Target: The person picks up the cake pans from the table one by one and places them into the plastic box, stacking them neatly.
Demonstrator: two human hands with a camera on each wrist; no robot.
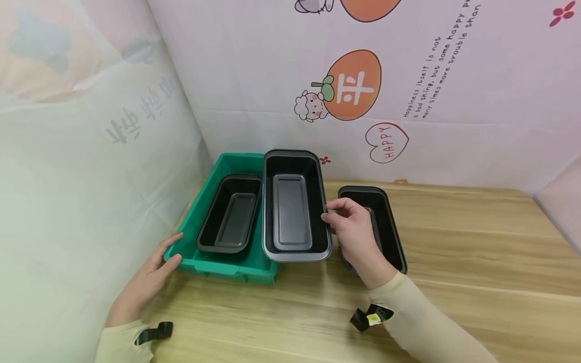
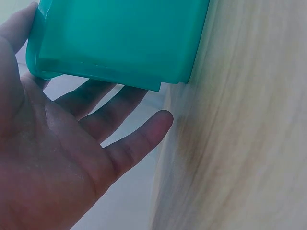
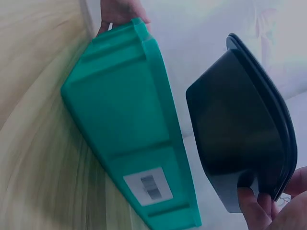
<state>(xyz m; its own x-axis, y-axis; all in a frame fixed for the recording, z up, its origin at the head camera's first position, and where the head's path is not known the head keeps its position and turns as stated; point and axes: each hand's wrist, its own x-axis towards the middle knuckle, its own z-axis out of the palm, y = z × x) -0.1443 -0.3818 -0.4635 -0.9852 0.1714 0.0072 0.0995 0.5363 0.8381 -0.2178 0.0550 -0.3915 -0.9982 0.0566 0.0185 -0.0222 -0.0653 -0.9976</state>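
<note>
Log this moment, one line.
right hand: pinching dark rectangular metal pan, raised; left hand: touching green rectangular plastic bin; second pan: inside bin; third pan: on wooden table

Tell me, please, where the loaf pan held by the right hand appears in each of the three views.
Head: the loaf pan is at the centre, pinched at its right rim by the right hand.
Left wrist: not in this picture.
Right wrist: at the right, tilted, seen from outside.
Shared landmark: the green plastic bin, visible in all three.
</note>
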